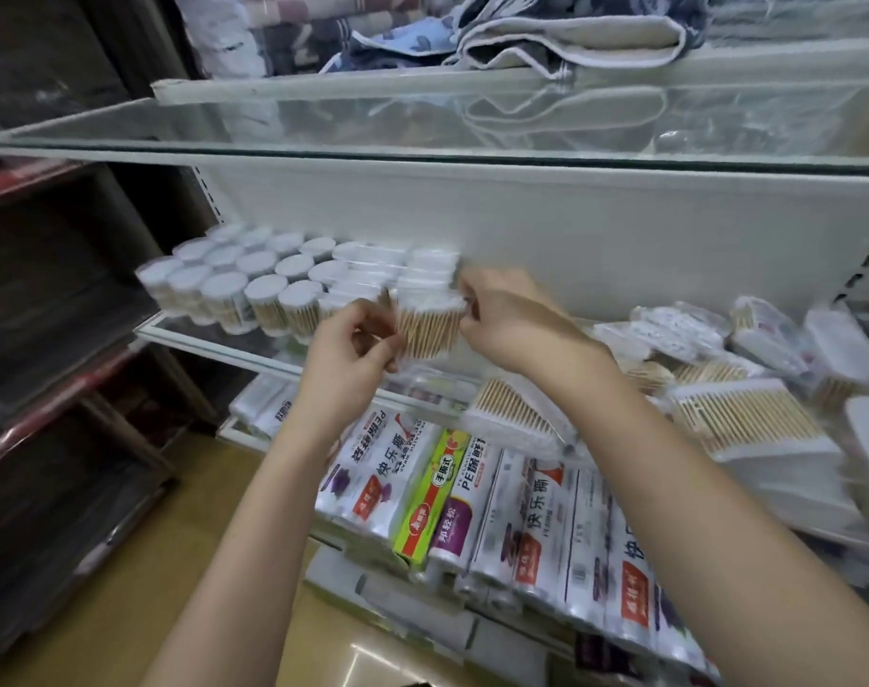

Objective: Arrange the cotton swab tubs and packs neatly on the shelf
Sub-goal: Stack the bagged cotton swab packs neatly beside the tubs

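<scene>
Left hand (360, 339) curled, fingertips pinching the left side of a swab pack (430, 322); right hand (509, 317) curled too, thumb and fingers gripping the pack's right side near its top. Pack held upright between both, at the front edge of the glass shelf (199, 342), approx mid-shelf, just right of the tubs (234, 285). Looks like it's being set as the next item in the row, w/ similar packs stacked close behind it toward the back panel. Motion blur on fingers, so exact contact pts unclear. Tubs fill the shelf's left end in tidy rows, white lids up, reaching the front left corner. Right half of shelf: loose packs (749, 419) lying tilted and overlapping, some poking past the front edge. Below: rolls of cling film (402, 483) on a lower shelf. Handling, as a guess: pack very light, thin clear wrap or shell, prob. slippery and a bit squashy; wooden sticks inside give stiffness lengthwise. Best taken by the two short sides, gentle squeeze, base set flat so it doesn't topple fwd off the edge.
</scene>
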The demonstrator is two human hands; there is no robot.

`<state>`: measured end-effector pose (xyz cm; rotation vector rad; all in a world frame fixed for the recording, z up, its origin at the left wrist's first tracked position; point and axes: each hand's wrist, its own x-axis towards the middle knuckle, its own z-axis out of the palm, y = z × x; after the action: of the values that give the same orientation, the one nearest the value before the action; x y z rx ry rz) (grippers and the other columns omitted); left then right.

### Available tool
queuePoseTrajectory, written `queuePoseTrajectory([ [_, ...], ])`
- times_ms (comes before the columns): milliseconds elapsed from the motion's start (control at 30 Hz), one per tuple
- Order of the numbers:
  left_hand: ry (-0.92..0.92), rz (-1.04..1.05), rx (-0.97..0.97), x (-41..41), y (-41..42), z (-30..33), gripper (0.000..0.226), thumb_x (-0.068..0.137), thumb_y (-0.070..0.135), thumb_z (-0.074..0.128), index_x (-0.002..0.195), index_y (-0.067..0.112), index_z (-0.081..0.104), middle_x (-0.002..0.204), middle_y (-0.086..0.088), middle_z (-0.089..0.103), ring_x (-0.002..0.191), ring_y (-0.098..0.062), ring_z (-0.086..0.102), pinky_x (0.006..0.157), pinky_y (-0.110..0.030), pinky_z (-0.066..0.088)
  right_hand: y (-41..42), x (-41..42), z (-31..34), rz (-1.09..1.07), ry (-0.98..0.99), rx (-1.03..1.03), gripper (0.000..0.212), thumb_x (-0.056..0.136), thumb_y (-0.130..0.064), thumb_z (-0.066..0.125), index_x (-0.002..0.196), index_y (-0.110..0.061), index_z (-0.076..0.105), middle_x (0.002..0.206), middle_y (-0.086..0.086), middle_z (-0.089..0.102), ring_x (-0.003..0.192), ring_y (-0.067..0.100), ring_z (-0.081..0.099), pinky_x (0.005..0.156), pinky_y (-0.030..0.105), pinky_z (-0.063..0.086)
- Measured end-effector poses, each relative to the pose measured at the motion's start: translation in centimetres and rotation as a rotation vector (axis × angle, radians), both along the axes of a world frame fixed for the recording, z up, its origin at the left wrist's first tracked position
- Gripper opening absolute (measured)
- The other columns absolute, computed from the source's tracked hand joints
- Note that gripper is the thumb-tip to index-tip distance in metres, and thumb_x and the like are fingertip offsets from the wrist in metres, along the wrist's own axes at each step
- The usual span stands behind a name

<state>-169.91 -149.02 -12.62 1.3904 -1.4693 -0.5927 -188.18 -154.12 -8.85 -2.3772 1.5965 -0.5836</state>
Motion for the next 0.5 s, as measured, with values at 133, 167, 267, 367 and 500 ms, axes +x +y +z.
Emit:
queuePoseTrajectory([
  [133, -0.069, 0.033, 0.022, 0.7, -1.4, -1.0, 0.022, 0.09, 0.0, 0.065, 0.089, 0.021, 0.061, 0.076, 0.002, 0.067, 0.064, -0.01, 0.068, 0.064, -0.026, 0.053, 0.3, 0.6, -0.7, -0.039, -0.092, 0.049, 0.01, 0.091, -0.013, 0.054, 0.093, -0.021, 0.049, 0.095, 0.002, 0.054, 0.091, 0.027, 0.053, 0.074, 0.033, 0.045],
  [167, -0.066, 0.031, 0.031, 0.9, -1.8, -1.3, 0.023, 0.09, -0.001, 0.064, 0.09, 0.022, 0.062, 0.076, 0.003, 0.067, 0.063, -0.008, 0.067, 0.064, -0.029, 0.054, 0.3, 0.9, -0.8, -0.055, -0.092, 0.06, 0.01, 0.09, -0.012, 0.054, 0.091, -0.021, 0.049, 0.093, 0.001, 0.054, 0.089, 0.027, 0.052, 0.072, 0.033, 0.044],
  [267, -0.072, 0.017, 0.062, 1.2, -2.8, -1.8, 0.021, 0.091, -0.003, 0.061, 0.105, 0.012, 0.065, 0.077, 0.003, 0.067, 0.062, -0.007, 0.066, 0.064, -0.03, 0.056, -0.1, 1.6, -1.1, -0.125, -0.088, 0.1, 0.013, 0.089, -0.011, 0.054, 0.09, -0.023, 0.049, 0.092, 0.001, 0.055, 0.088, 0.027, 0.053, 0.07, 0.031, 0.039],
  [367, -0.098, -0.013, 0.075, 1.9, -3.1, -1.8, 0.019, 0.09, 0.002, 0.066, 0.106, 0.012, 0.067, 0.075, 0.003, 0.068, 0.067, -0.009, 0.066, 0.064, -0.022, 0.051, -0.2, 2.5, -1.4, -0.183, -0.159, 0.113, 0.015, 0.09, -0.01, 0.053, 0.094, -0.025, 0.051, 0.093, 0.001, 0.06, 0.09, 0.025, 0.056, 0.074, 0.03, 0.042],
  [500, -0.065, -0.08, 0.033, 2.6, -3.6, -1.5, 0.019, 0.087, 0.004, 0.071, 0.094, 0.02, 0.065, 0.078, -0.001, 0.07, 0.073, -0.019, 0.069, 0.071, -0.027, 0.054, 0.1, 3.7, -2.1, -0.291, -0.323, 0.141, 0.031, 0.093, -0.015, 0.056, 0.122, -0.026, 0.056, 0.098, -0.001, 0.065, 0.089, 0.019, 0.059, 0.078, 0.028, 0.044],
])
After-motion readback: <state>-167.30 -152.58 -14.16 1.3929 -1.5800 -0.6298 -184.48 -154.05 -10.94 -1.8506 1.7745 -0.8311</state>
